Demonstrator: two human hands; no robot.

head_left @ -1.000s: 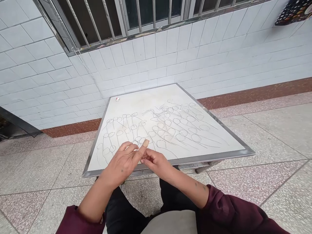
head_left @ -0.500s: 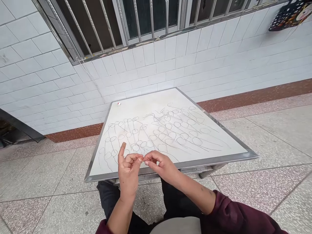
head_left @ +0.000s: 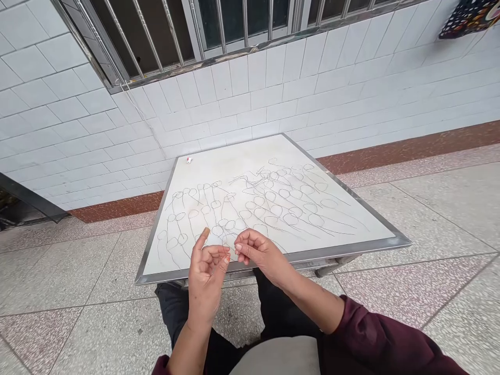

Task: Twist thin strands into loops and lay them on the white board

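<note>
Above the near edge of a white table, my left hand (head_left: 208, 273) pinches with thumb and middle fingers while its index finger points up. Whatever sits between those fingertips is too small to make out. Just to the right, my right hand (head_left: 261, 254) is closed in a pinch too, its fingertips slightly apart from the left ones; any fine strand there cannot be made out. Beyond both hands, many thin dark looped strands with long tails (head_left: 292, 219) lie spread over the tabletop (head_left: 230, 159). They look like fine wire or thread.
A small white and red item (head_left: 189, 160) lies at the table's far left corner. The metal table rim (head_left: 351, 247) runs close in front of my knees. Behind stands a tiled wall (head_left: 234, 107) with a barred window; a patterned bag (head_left: 469, 18) hangs upper right.
My hands, whose fingertips were touching, have parted a little, the right one moving slightly to the right. The view has tilted slightly; the strands on the table look unchanged.
</note>
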